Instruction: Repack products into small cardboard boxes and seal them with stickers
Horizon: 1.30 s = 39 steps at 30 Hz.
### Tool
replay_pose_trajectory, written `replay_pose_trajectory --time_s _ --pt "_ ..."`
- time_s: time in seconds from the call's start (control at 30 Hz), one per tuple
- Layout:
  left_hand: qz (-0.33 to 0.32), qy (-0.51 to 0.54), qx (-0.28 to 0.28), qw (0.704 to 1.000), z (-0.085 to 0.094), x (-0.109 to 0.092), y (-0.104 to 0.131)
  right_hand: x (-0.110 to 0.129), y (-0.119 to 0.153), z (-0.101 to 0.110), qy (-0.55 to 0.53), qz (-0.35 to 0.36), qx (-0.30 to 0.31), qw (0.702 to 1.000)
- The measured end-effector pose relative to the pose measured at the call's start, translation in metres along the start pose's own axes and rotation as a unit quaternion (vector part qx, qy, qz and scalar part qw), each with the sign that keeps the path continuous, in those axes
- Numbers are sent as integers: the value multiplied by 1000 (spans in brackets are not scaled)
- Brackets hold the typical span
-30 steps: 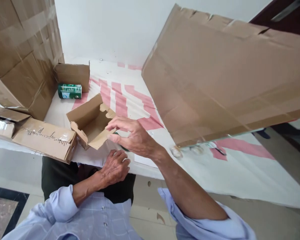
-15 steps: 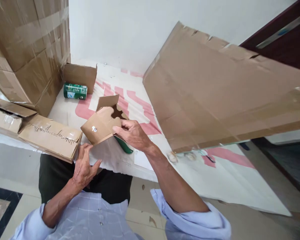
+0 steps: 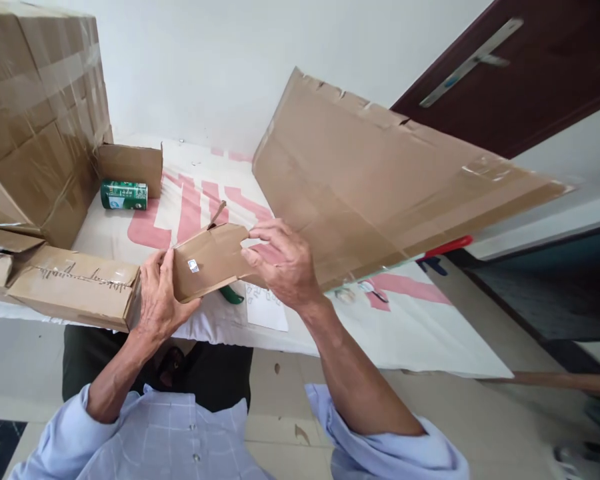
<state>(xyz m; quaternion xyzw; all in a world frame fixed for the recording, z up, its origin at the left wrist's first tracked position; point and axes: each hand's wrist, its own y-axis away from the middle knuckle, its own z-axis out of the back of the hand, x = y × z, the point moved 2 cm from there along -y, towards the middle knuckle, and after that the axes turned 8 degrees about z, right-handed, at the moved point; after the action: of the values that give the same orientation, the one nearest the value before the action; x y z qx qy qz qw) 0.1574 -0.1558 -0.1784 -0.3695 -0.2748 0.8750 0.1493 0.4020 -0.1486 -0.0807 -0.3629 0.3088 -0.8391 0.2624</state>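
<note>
Held in front of me, tilted, is a small brown cardboard box point(image 3: 207, 257) with a white-and-blue sticker on its near face. My left hand point(image 3: 157, 293) grips its left end, the thumb low and the fingers along the side. At the right end, my right hand point(image 3: 287, 263) has its thumb and curled fingertips on the box's edge. A narrow flap point(image 3: 217, 213) sticks up at the back. Below the box, a green curved object point(image 3: 231, 295) is partly covered, beside a white sheet with writing point(image 3: 267, 310).
A green can point(image 3: 124, 195) lies before an upright cardboard piece point(image 3: 133, 167). Taped cartons point(image 3: 40, 120) stack at left, with a long carton point(image 3: 75, 283) nearer. A large cardboard sheet point(image 3: 360, 180) leans at right. Tape rolls point(image 3: 345, 295) lie under its edge. Beyond is a dark door point(image 3: 530, 80).
My left hand has risen from beside the long carton and taken the box's left end. The box is turned, its flaps less spread. My view has swung right.
</note>
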Motion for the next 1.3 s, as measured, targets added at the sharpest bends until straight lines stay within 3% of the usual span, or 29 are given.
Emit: replay_pose_trajectory --time_s 0.07,0.13,0.27,0.4,0.57,0.83,0.97,1.13,1.23,1.3 --pt "-5 -13 0 1000 0 -2 -4 15 -7 1 105 114 20 988" --pt "-5 -22 -2 1000 0 -3 -6 30 -10 -2 182 180 40 966" --pt "-18 -34 4 999 -2 -8 -7 54 -10 -8 259 257 23 931" --pt "-29 -40 8 999 -5 -13 -7 52 -12 -21 247 299 122 914" --pt "-35 -42 -6 998 -11 -16 -8 30 -19 -33 248 297 197 901" --pt "-22 -46 1 999 -12 -21 -11 22 -21 -35 253 285 206 901" --pt "-14 -41 25 999 -11 -20 -12 16 -18 -34 223 273 196 915" --pt "-18 -51 26 998 -11 -22 -12 13 -16 -33 109 200 174 958" --pt "-17 -50 25 998 -9 -21 -14 24 -19 -17 32 166 136 976" --pt "-13 -42 29 999 -6 -17 -16 29 -20 6 7 135 81 987"
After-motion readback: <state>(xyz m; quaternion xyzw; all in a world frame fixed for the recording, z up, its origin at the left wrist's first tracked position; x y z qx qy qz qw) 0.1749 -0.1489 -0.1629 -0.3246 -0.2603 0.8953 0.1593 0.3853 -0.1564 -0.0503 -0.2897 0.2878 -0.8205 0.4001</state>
